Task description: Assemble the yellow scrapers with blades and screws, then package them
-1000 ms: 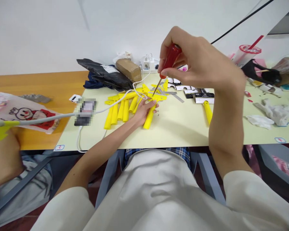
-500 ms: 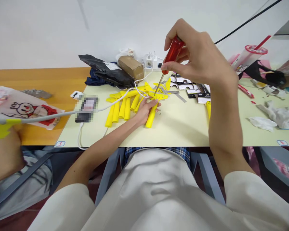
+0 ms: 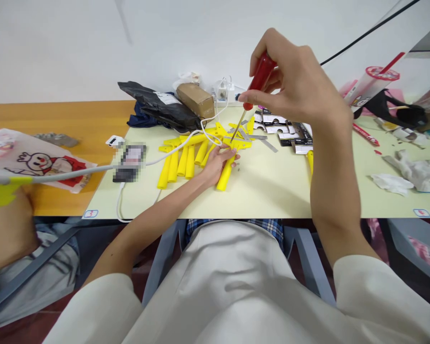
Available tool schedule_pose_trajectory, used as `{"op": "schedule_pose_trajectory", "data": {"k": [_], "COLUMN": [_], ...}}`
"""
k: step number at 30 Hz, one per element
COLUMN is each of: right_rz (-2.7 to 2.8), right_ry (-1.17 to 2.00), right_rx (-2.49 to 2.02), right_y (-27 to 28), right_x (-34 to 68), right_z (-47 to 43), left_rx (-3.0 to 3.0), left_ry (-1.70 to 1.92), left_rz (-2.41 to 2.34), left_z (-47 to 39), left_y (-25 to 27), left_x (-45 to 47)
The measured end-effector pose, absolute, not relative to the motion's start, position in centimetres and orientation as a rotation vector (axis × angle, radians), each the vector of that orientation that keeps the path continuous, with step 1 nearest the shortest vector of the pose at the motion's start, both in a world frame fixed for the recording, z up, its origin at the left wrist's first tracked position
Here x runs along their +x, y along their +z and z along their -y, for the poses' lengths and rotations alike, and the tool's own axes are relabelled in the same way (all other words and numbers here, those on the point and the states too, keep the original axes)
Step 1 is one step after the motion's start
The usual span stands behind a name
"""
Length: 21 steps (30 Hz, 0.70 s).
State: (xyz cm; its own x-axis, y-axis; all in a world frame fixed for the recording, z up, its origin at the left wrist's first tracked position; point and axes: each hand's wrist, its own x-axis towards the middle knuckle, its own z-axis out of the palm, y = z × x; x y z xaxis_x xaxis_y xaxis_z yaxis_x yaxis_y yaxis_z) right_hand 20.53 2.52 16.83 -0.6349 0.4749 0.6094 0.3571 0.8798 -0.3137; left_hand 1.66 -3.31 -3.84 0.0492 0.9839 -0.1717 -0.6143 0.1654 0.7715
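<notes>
My right hand (image 3: 294, 86) is closed around the red handle of a screwdriver (image 3: 263, 71), held tilted with its shaft pointing down and left. The screwdriver's tip meets the wide head of a yellow plastic scraper (image 3: 226, 176). My left hand (image 3: 217, 162) grips that scraper below its head, thumb on top, and holds it on the table. To the left lie several more yellow scrapers (image 3: 172, 167) side by side. Flat grey metal blades (image 3: 270, 145) and further yellow heads lie behind the held one, partly overlapping.
Black-and-white packages (image 3: 296, 138) lie behind my right forearm. A white cable (image 3: 172, 156) crosses over the scrapers near a blurred phone (image 3: 129, 162). A cardboard box (image 3: 195, 99) and black bag (image 3: 161, 105) stand at the back. A drink cup (image 3: 372, 86) and crumpled tissues (image 3: 392, 184) are right.
My right hand and the screwdriver handle have shifted slightly to the right, with the tip still on the scraper head. My left hand holds the scraper in nearly the same place.
</notes>
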Motion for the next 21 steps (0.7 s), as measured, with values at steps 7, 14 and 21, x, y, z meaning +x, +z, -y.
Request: {"op": "schedule_pose_trajectory", "data": {"k": [7, 14, 21], "right_rz": [2.405, 2.384, 2.322], "right_ry": [0.321, 0.246, 0.363], "right_rx": [-0.552, -0.513, -0.533], "right_y": [16.9, 16.5, 16.1], "right_x": [20.5, 19.4, 19.2], "right_z": [-2.0, -3.2, -3.0], "left_rx": [0.603, 0.610, 0.605], "left_ry": [1.347, 1.321, 1.333], "left_rz": [-0.778, -0.778, -0.751], "left_z": [3.3, 3.3, 3.3], "left_y": [-3.8, -3.8, -3.8], "left_x": [1.5, 1.4, 1.5]}}
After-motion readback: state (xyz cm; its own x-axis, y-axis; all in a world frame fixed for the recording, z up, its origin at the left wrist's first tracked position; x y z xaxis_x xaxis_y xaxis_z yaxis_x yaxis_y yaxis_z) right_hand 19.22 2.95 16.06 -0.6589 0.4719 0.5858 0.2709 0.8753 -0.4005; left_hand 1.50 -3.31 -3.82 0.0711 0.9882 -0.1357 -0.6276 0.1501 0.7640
